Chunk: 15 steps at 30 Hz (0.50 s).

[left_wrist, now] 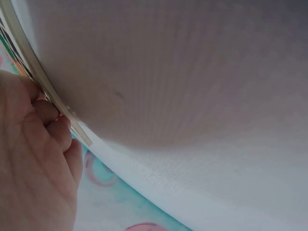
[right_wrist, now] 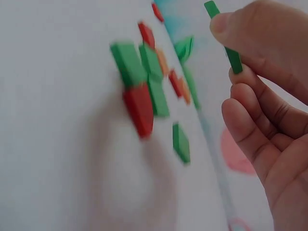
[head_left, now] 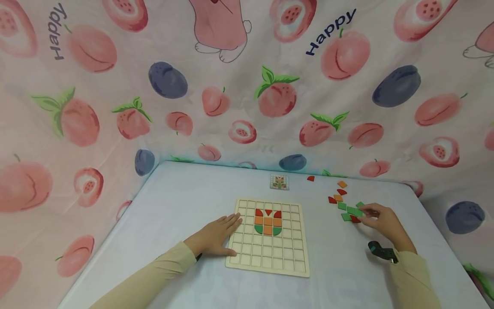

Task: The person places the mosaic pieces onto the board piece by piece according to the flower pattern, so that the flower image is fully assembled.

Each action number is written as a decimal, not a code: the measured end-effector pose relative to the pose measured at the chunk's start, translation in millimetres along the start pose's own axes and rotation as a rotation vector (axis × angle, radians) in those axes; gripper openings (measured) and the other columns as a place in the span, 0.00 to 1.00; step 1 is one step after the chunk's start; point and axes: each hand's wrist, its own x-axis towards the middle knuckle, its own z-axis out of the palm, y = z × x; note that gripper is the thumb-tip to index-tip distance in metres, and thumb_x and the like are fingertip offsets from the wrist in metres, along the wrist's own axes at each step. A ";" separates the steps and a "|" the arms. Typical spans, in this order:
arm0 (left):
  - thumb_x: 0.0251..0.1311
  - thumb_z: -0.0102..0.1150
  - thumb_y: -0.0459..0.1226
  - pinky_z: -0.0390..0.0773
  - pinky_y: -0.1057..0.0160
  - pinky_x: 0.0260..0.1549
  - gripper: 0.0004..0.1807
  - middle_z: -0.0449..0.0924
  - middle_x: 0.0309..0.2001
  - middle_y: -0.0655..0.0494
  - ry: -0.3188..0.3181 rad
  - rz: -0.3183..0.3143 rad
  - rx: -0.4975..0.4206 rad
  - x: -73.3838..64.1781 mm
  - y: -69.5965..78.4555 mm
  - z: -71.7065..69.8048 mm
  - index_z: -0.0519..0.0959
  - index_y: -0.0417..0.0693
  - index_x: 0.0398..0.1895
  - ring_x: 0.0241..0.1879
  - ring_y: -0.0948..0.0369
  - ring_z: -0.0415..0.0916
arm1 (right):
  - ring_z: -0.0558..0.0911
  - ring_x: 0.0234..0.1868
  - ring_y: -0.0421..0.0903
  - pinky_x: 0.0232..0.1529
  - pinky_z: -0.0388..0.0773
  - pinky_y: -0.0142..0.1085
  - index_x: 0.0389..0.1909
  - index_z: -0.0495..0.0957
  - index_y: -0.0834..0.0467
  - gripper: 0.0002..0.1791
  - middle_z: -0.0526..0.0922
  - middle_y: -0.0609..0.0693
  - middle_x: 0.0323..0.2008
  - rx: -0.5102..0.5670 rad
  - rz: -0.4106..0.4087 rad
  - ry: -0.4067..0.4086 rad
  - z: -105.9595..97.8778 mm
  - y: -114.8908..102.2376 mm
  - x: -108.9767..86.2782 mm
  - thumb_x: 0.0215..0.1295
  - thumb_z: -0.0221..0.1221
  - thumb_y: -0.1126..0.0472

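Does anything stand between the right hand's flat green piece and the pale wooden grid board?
Nothing tall: two loose, flat green pieces lie near the held piece, toward the board; beyond them, only white tabletop.

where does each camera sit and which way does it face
Head: on the person's head, facing forward and down at the board, with left hand, right hand and both sleeves showing.
Left wrist: worn there, facing the board's edge and white table; only the left hand shows.
Right wrist: worn there, facing loose tiles; only the right hand shows, pinching a green tile.
Shared: head and right wrist both show the loose tiles and right hand.
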 end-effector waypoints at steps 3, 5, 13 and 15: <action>0.52 0.47 0.70 0.51 0.57 0.72 0.56 0.42 0.76 0.52 0.001 -0.002 -0.005 -0.2 0.6 -1.2 0.45 0.46 0.75 0.75 0.57 0.43 | 0.76 0.33 0.33 0.34 0.74 0.18 0.42 0.80 0.65 0.17 0.82 0.59 0.37 0.002 -0.042 -0.025 1.8 -13.6 2.4 0.50 0.68 0.64; 0.52 0.48 0.70 0.51 0.57 0.72 0.56 0.42 0.76 0.52 0.000 -0.002 -0.010 -0.4 0.9 -1.4 0.45 0.47 0.75 0.75 0.57 0.43 | 0.75 0.33 0.32 0.35 0.74 0.17 0.42 0.81 0.64 0.17 0.82 0.58 0.37 0.012 -0.070 -0.029 5.0 -22.9 3.4 0.50 0.69 0.65; 0.52 0.48 0.69 0.52 0.57 0.72 0.56 0.42 0.76 0.51 0.004 0.004 -0.016 -1.4 0.0 -2.3 0.45 0.46 0.75 0.75 0.57 0.43 | 0.79 0.34 0.48 0.39 0.82 0.35 0.40 0.81 0.63 0.15 0.82 0.55 0.37 0.076 -0.188 -0.050 27.0 -54.3 6.8 0.48 0.69 0.69; 0.52 0.49 0.69 0.52 0.57 0.72 0.55 0.42 0.76 0.51 0.007 0.008 -0.018 -1.5 -0.4 -2.3 0.46 0.46 0.75 0.75 0.56 0.44 | 0.79 0.35 0.48 0.40 0.82 0.37 0.41 0.81 0.63 0.15 0.82 0.55 0.38 0.085 -0.186 -0.070 32.8 -62.7 7.4 0.49 0.69 0.68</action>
